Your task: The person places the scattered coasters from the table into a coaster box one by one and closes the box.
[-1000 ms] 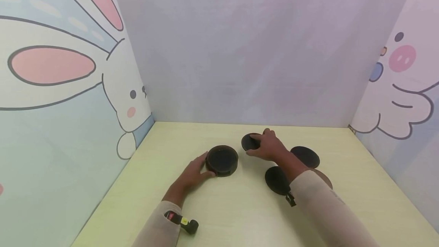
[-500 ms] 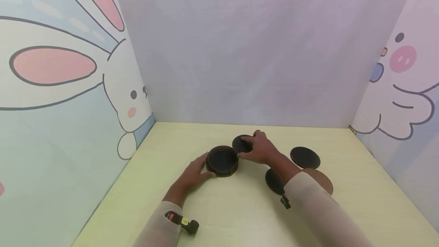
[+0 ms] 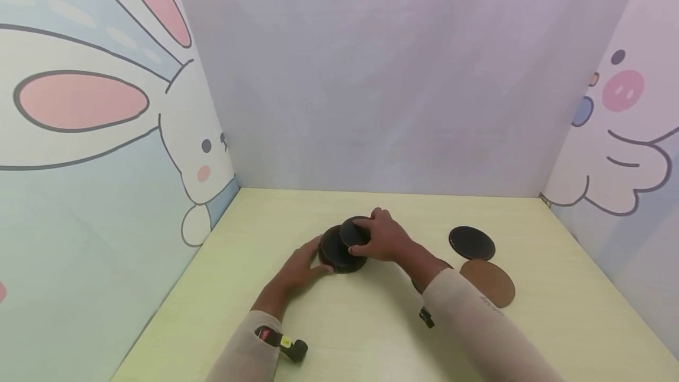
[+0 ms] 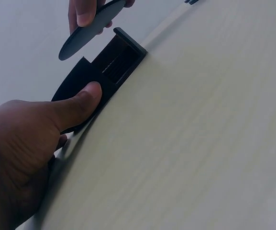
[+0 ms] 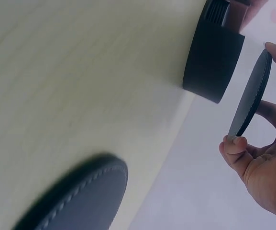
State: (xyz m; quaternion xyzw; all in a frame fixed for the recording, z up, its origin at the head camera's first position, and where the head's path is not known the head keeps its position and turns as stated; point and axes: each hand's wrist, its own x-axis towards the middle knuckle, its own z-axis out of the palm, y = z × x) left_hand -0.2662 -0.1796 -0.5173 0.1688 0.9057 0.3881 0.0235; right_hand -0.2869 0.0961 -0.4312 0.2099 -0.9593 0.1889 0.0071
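Note:
A round black coaster holder (image 3: 333, 257) stands on the table, with slots in its side wall showing in the left wrist view. My left hand (image 3: 299, 267) grips it from the left, the thumb (image 4: 87, 96) against its wall. My right hand (image 3: 387, 240) holds a black round coaster (image 3: 349, 232) by its edge, between thumb and fingers. This coaster (image 5: 250, 96) is tilted and has a stitched rim. It is above the holder's right part, apart from it in the left wrist view. How much lies inside the holder cannot be told.
On the right of the table (image 3: 339, 335) lie a black coaster (image 3: 472, 243) and a brown one (image 3: 490, 283), close together. Another black coaster (image 3: 444, 263) is mostly hidden under my right forearm. A grey cloth backdrop (image 3: 361, 75) and printed side panels (image 3: 159, 223) bound the table.
My right hand has carried the coaster leftward, from the table area right of the holder to over the holder. My left hand and the holder have stayed in place.

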